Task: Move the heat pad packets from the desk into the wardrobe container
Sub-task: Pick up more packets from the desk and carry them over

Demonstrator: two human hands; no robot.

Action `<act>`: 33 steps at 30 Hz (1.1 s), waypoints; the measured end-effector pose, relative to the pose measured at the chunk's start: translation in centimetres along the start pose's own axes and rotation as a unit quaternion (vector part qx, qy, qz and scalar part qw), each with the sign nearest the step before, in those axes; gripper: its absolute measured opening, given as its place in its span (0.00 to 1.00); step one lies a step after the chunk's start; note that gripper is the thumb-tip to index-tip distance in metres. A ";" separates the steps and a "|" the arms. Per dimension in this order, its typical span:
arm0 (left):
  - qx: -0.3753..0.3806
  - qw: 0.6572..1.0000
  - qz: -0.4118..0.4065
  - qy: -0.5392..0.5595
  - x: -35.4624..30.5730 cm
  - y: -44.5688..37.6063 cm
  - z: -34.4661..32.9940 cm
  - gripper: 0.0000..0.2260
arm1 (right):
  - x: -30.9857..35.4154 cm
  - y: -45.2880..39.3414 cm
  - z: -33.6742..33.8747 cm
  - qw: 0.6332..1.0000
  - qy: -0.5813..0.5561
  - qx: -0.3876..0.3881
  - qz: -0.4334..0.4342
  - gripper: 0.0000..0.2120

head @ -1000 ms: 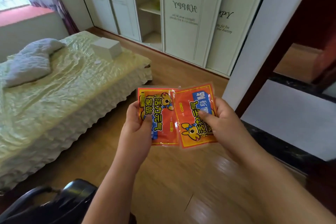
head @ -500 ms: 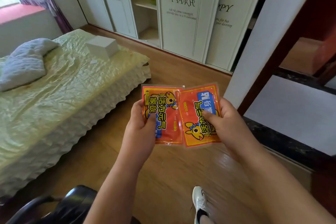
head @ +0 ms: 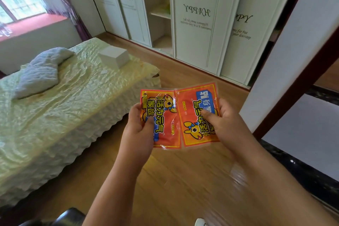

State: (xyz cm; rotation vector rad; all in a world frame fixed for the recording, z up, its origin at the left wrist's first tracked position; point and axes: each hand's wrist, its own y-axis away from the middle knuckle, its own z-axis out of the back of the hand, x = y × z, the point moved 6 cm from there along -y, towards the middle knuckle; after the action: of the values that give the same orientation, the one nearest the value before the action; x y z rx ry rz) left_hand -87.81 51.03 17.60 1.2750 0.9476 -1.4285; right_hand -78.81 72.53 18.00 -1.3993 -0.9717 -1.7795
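Left hand (head: 141, 130): thumb and fingers clamped on the left packet (head: 161, 119), held in the air over the floor (head: 183, 180).
Right hand (head: 223, 124): thumb pinching the right packet (head: 196, 113), the edges of the two packets touching.
Done: both packets are off the desk, which is out of view.
Left: carry to the wardrobe (head: 194, 24), whose open bay (head: 161, 29) lies ahead; no container visible yet.

- A bed (head: 60, 108) is filling the frame's left.
- A grey quilt (head: 42, 71) and a white box (head: 113, 58) are lying on it.
- A window (head: 18, 2) is glowing upper left.
- A black chair (head: 60, 218) is showing bottom left.
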 end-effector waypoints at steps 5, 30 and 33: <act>-0.021 1.000 -0.011 0.020 -1.5 -2.9 -3.6 0.16 | 1.4 -4.4 2.4 1.000 -0.001 0.014 0.014 0.07; 0.070 0.997 -0.015 0.012 -2.6 -22.9 -8.4 0.15 | 3.9 -19.3 4.0 0.995 0.020 -0.095 -0.006 0.08; 0.065 0.998 -0.017 0.012 -2.7 -26.7 -6.4 0.14 | 4.8 -22.2 1.6 0.994 0.041 -0.105 -0.004 0.08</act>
State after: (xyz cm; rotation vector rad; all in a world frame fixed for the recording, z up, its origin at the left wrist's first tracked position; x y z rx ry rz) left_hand -112.26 63.80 17.96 1.3788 0.9074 -1.5244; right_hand -97.92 84.75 19.59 -1.4361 -0.7655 -1.9761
